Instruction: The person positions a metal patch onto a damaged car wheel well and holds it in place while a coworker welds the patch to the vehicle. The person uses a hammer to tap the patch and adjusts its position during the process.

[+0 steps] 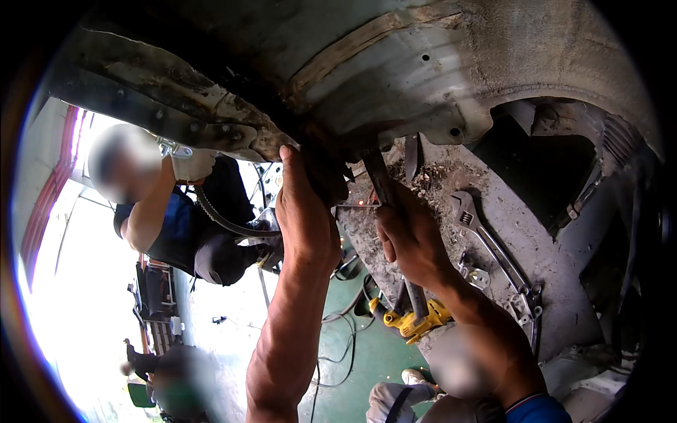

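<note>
**A:** Head view, then. What have the hands got?

**B:** The right hand (407, 240) is closed tight round the dark shaft of a tool (379, 180). Its yellow body hangs below the wrist, and its tip is up against the rusty seam of the underbody (395, 77). A few sparks (361, 204) show just beside the shaft.

**A:** And the left hand (305, 211)?

**B:** It is stretched up with the fingers long, their tips on the corroded edge next to the tool's tip. I cannot tell whether they hook over the edge or only press on it.

**A:** So which step is this?

**B:** I'd say the tool is biting into the seam while the left hand steadies the metal.

**A:** What does the next move call for?

**B:** Probably a firm hold on the shaft, the tip kept on the seam, and the left fingers kept away from the sparks.

**A:** Anything else about?

**B:** An adjustable spanner (471, 215) lies to the right of the right hand. On the left, well apart, a co-worker's glove (192, 166) reaches up to the same underbody with a black hose (222, 222) beneath it.
</note>
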Available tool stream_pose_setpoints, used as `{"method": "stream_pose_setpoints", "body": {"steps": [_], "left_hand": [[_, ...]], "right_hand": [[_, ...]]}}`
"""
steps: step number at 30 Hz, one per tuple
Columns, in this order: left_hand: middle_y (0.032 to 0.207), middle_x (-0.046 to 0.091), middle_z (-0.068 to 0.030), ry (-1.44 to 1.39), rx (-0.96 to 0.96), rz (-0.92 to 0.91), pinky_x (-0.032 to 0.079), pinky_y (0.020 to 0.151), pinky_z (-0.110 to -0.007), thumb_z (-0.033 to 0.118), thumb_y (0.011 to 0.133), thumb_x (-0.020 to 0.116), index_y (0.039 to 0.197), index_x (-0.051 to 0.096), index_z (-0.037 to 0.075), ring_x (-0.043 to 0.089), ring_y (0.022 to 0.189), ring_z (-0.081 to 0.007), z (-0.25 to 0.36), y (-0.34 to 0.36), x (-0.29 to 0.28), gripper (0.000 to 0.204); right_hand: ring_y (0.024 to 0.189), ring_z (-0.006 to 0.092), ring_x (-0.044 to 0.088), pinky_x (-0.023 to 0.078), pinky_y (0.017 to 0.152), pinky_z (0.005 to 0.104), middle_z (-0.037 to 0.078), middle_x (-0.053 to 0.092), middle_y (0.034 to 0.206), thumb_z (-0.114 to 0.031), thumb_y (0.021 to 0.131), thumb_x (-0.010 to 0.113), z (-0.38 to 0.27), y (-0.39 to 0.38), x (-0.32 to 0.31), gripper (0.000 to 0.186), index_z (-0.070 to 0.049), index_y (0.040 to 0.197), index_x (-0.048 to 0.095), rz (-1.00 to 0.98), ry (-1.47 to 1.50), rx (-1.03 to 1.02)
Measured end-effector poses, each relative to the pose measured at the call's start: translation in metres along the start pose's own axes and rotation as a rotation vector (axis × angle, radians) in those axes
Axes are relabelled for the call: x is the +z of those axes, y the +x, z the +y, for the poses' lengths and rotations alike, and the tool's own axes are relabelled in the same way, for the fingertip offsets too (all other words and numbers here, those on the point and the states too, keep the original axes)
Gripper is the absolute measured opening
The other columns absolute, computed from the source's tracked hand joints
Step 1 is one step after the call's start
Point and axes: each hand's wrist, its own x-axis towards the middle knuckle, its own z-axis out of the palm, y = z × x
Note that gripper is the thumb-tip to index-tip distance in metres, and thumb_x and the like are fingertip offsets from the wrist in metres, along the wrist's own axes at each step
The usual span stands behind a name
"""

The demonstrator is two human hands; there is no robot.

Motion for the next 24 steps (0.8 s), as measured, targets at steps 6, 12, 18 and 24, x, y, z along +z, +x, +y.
{"method": "stream_pose_setpoints", "body": {"steps": [6, 12, 18, 24], "left_hand": [[0.106, 0.062, -0.0068, -0.014, -0.001, -0.033, 0.044, 0.086, -0.033, 0.037, 0.107, 0.037, 0.119, 0.056, 0.003, 0.056, 0.094, -0.0167, -0.003, 0.005, -0.008, 0.041], [0.103, 0.061, -0.0062, 0.005, 0.018, 0.003, 0.045, 0.082, -0.034, 0.04, 0.107, 0.039, 0.116, 0.056, 0.003, 0.055, 0.091, -0.0169, -0.003, 0.003, -0.004, 0.041], [0.098, 0.059, -0.005, 0.037, 0.039, -0.063, 0.044, 0.078, -0.035, 0.039, 0.107, 0.04, 0.113, 0.056, 0.004, 0.054, 0.086, -0.0175, -0.006, 0.005, -0.008, 0.039], [0.106, 0.061, -0.0054, -0.018, 0.023, -0.002, 0.046, 0.084, -0.035, 0.04, 0.105, 0.045, 0.121, 0.056, 0.003, 0.057, 0.092, -0.0178, -0.004, 0.006, -0.006, 0.041]], "right_hand": [[0.058, 0.0097, 0.046, 0.04, 0.052, 0.0283, -0.001, 0.047, 0.07, -0.015, 0.102, 0.047, -0.001, 0.001, -0.002, 0.031, -0.002, 0.131, 0.048, -0.018, 0.003, -0.011], [0.058, 0.0064, 0.047, 0.04, 0.047, 0.0243, -0.002, 0.05, 0.073, -0.024, 0.106, 0.046, -0.015, -0.004, -0.021, 0.028, -0.004, 0.124, 0.051, 0.383, 0.05, -0.107], [0.069, 0.0158, 0.054, 0.045, 0.062, 0.0332, 0.009, 0.057, 0.08, -0.015, 0.101, 0.05, 0.004, -0.001, -0.003, 0.034, -0.002, 0.131, 0.048, 0.031, -0.129, 0.008], [0.053, 0.0096, 0.049, 0.041, 0.046, 0.0283, 0.001, 0.051, 0.07, -0.02, 0.103, 0.048, -0.007, -0.001, -0.018, 0.025, -0.005, 0.122, 0.053, 0.171, -0.006, -0.017]]}}
